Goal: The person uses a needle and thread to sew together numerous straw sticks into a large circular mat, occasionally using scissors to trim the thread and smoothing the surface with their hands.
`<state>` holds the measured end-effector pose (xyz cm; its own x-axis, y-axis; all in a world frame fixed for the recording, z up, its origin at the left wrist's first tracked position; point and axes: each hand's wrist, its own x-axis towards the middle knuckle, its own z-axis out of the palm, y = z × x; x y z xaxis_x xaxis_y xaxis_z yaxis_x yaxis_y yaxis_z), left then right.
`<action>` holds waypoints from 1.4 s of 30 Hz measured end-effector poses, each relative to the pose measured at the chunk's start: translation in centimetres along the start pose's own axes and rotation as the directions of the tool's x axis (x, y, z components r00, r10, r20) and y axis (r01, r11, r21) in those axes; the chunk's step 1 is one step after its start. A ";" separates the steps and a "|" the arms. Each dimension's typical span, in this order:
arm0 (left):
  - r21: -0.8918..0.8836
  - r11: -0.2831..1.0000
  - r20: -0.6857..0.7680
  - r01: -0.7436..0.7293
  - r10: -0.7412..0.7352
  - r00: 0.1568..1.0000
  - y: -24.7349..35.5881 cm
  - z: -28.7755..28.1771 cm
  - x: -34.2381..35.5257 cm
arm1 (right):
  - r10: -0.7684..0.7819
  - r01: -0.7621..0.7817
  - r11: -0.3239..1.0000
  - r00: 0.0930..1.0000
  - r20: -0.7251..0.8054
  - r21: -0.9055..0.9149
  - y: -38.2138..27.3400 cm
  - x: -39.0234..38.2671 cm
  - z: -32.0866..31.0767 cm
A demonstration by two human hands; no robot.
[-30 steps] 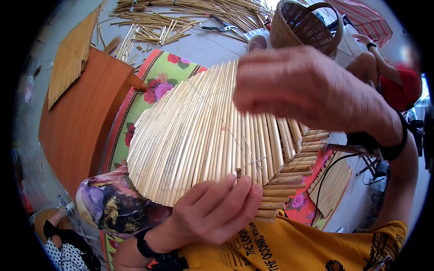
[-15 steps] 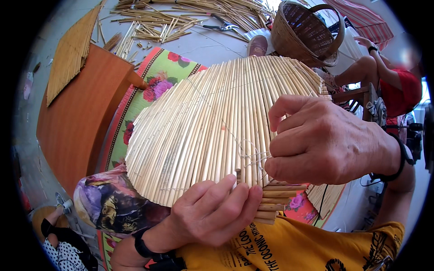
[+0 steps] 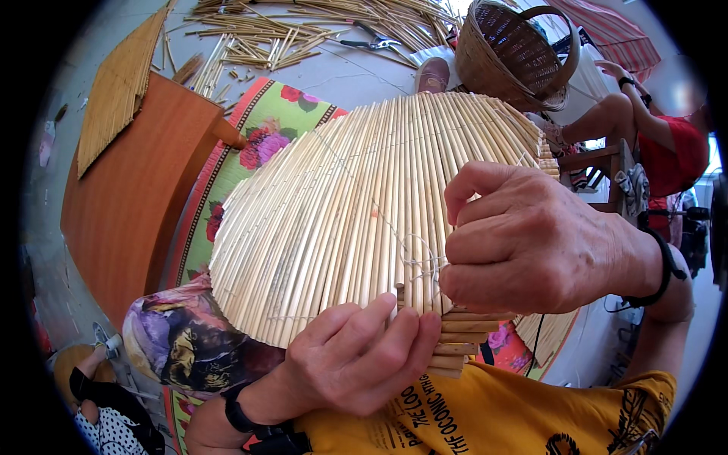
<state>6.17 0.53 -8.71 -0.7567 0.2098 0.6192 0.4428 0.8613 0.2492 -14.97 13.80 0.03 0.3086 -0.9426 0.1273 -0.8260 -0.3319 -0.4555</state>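
Observation:
A rounded mat of pale reed stalks (image 3: 334, 220), bound side by side with thin thread, lies across my lap. My left hand (image 3: 364, 353) is closed on the mat's near edge, fingertips pressed on the stalk ends. Short crosswise stalks (image 3: 459, 337) stick out beside those fingers. My right hand (image 3: 538, 239) is curled into a fist over the mat's right side. A loose loop of thin thread (image 3: 415, 254) runs up to its lower fingers, which appear to grip it; their tips are hidden.
Scattered reeds (image 3: 265, 34) and pruning shears (image 3: 371, 39) lie on the floor ahead. A wicker basket (image 3: 504, 64) stands at far right, near a seated person in red (image 3: 671, 152). To the left are a wooden panel (image 3: 144, 189) and a flowered cloth (image 3: 262, 140).
My right hand has shifted slightly left and down, and the thread loop beside it has changed a little. The left hand stays in place on the mat.

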 end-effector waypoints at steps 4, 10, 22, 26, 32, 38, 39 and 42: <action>-0.005 1.000 0.017 0.003 -0.003 1.000 0.0 -0.1 0.1 | 0.010 -0.010 1.000 1.000 -0.007 0.002 0.1 -0.1 0.2; -0.028 0.999 0.006 0.026 -0.026 1.000 0.0 0.0 -0.3 | 0.015 -0.015 1.000 1.000 -0.002 0.010 0.0 0.1 0.4; -0.042 0.999 0.008 0.029 -0.029 1.000 0.1 0.0 -0.4 | 0.012 -0.012 1.000 1.000 -0.023 -0.002 0.0 -0.2 0.6; -0.040 0.999 0.008 0.027 -0.027 1.000 0.0 0.0 -0.5 | 0.011 -0.011 1.000 1.000 -0.029 -0.001 0.2 -0.3 0.7; -0.034 0.999 0.007 0.022 -0.022 1.000 0.1 0.1 -0.6 | -0.001 0.000 1.000 0.999 -0.038 -0.023 -0.2 0.0 0.8; -0.037 0.999 0.002 0.020 -0.020 1.000 0.0 0.1 -0.6 | 0.003 -0.003 1.000 0.999 -0.039 -0.017 -0.1 0.0 0.8; -0.038 0.999 -0.002 0.020 -0.020 1.000 0.0 0.2 -0.6 | 0.003 -0.003 1.000 0.999 -0.040 -0.016 -0.1 0.0 0.8; -0.034 0.999 -0.010 0.022 -0.022 1.000 0.2 0.2 -0.9 | -0.002 0.001 1.000 0.999 -0.041 -0.026 -0.5 0.0 1.1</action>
<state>6.84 0.65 -9.33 -0.7617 0.1862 0.6205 0.4422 0.8495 0.2879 -14.09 14.01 -0.70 0.2904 -0.9426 0.1645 -0.8379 -0.3336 -0.4321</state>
